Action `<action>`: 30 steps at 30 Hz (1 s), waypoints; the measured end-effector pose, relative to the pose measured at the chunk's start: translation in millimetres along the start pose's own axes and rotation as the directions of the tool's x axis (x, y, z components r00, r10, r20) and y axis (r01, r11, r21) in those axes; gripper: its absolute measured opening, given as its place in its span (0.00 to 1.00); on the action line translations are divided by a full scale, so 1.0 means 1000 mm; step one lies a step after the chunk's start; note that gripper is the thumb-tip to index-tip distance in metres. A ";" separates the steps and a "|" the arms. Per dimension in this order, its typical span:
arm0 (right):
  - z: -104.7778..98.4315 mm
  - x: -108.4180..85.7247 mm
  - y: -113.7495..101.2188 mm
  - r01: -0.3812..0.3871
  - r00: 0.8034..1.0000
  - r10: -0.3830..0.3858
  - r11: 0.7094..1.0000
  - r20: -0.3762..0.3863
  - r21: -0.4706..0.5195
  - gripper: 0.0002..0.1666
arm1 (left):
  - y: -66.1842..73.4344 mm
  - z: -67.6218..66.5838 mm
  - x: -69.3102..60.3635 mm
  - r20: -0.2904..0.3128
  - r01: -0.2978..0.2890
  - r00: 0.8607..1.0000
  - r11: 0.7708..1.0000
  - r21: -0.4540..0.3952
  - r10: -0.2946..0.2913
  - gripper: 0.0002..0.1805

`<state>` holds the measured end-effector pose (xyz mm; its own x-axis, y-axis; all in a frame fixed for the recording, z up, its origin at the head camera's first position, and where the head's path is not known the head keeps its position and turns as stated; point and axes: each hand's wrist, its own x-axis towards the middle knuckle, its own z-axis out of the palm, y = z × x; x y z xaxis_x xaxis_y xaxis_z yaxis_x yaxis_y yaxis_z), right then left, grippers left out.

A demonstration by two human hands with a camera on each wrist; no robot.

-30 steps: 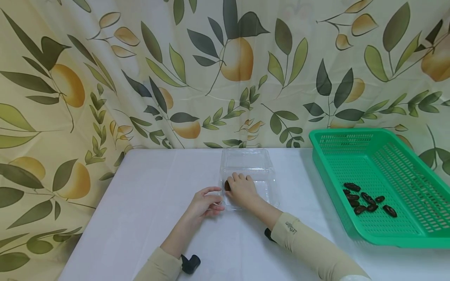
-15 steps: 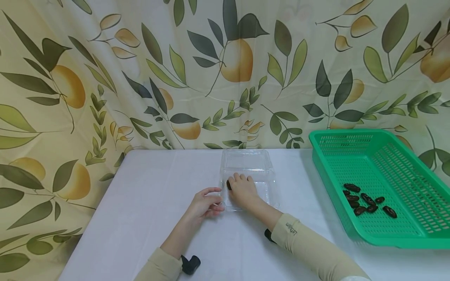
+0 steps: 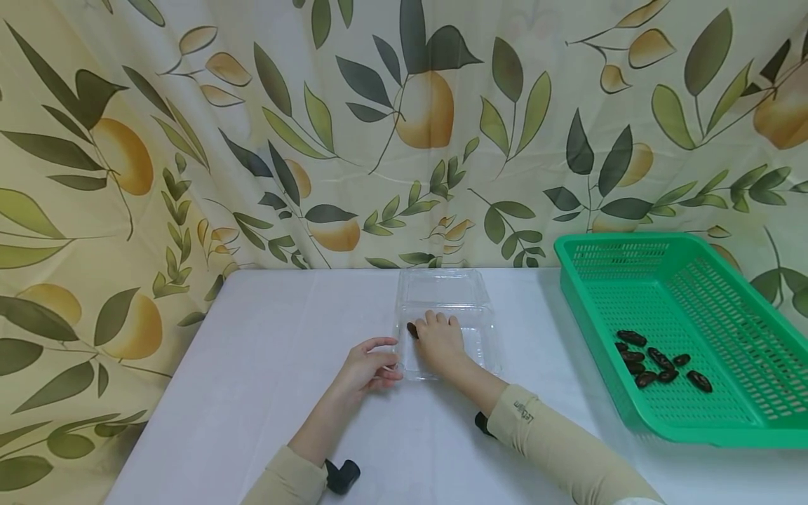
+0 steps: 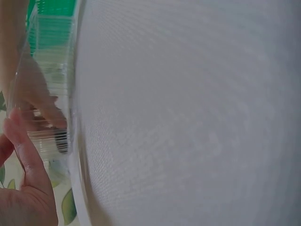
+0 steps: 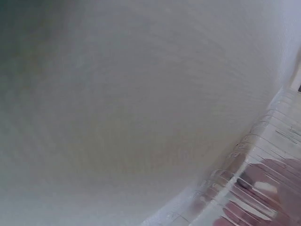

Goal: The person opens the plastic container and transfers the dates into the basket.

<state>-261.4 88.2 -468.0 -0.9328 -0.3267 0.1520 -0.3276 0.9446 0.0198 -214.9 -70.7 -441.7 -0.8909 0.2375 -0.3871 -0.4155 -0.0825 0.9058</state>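
A hinged clear plastic container (image 3: 476, 344) lies on the white table with its lid (image 3: 442, 286) folded back. My right hand (image 3: 440, 342) reaches into the base and holds a dark brown date (image 3: 412, 330) at the fingertips, near the left wall. Through the ridged wall in the left wrist view, the date (image 4: 61, 141) shows under the fingers. My left hand (image 3: 366, 368) grips the container's left rim between thumb and fingers. In the right wrist view, parts of a hand show blurred through the plastic (image 5: 263, 162).
To the right stands a green perforated basket (image 3: 713, 308) with several dates (image 3: 659, 358) in its near left part. White cloth covers the table (image 3: 284, 337). A fruit-patterned curtain (image 3: 391, 175) hangs behind the table's back edge.
The date has turned and shifted slightly right under my right hand's fingertips, and those fingers have moved slightly right. My left hand and the container have stayed in place.
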 end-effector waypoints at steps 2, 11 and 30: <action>-0.002 -0.001 0.000 0.008 1.000 -0.008 1.000 -0.017 -0.004 0.10 | 0.001 0.000 0.000 -0.002 0.008 1.000 1.000 0.003 -0.008 0.24; -0.009 -0.006 0.002 0.039 0.996 -0.038 0.999 -0.080 0.010 0.12 | -0.013 -0.005 0.014 -0.029 0.018 0.999 1.000 0.009 -0.018 0.24; -0.044 -0.035 0.042 0.061 0.960 -0.051 0.998 -0.275 0.028 0.12 | -0.020 -0.007 0.020 -0.027 0.008 1.000 1.000 0.005 -0.008 0.25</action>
<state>-236.3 141.0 -429.1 -0.8380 -0.3528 0.4164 -0.3876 0.9218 0.0009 -225.7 -71.2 -469.1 -0.8921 0.2116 -0.3992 -0.4221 -0.0752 0.9034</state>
